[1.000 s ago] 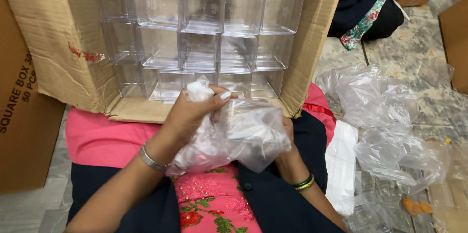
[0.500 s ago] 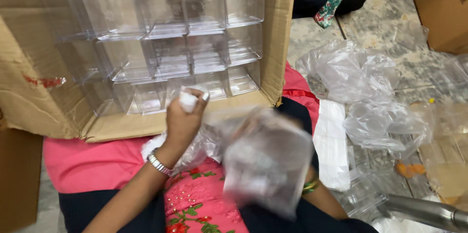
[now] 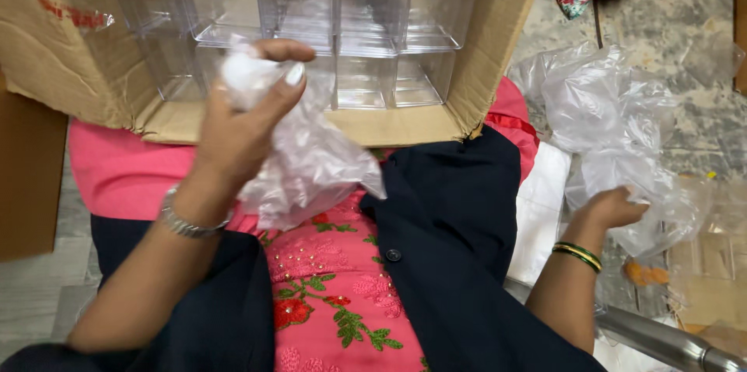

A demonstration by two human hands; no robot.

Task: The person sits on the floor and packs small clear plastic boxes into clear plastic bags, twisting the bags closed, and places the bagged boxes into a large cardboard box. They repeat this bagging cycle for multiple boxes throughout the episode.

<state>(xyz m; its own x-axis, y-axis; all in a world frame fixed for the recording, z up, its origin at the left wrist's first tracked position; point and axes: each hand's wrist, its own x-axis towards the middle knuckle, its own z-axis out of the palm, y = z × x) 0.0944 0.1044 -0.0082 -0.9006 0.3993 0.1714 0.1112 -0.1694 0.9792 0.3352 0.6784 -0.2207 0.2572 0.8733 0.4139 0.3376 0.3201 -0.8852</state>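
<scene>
Since half a second ago our right hand (image 3: 611, 207) has left the crumpled plastic bag (image 3: 299, 158) and swung out to the right of the frame, where its fingers now curl loosely, half open, against the heap of empty plastic bags (image 3: 615, 119) on the floor. Our left hand (image 3: 245, 119) keeps the crumpled bag at centre left: thumb and fingers pinch its bunched white top (image 3: 241, 72) tight, and the rest hangs down over our lap. Behind that hand, across the upper left and middle of the frame, the cardboard box (image 3: 74, 68) lies on its side, showing rows of clear plastic containers (image 3: 366, 29) stacked inside.
</scene>
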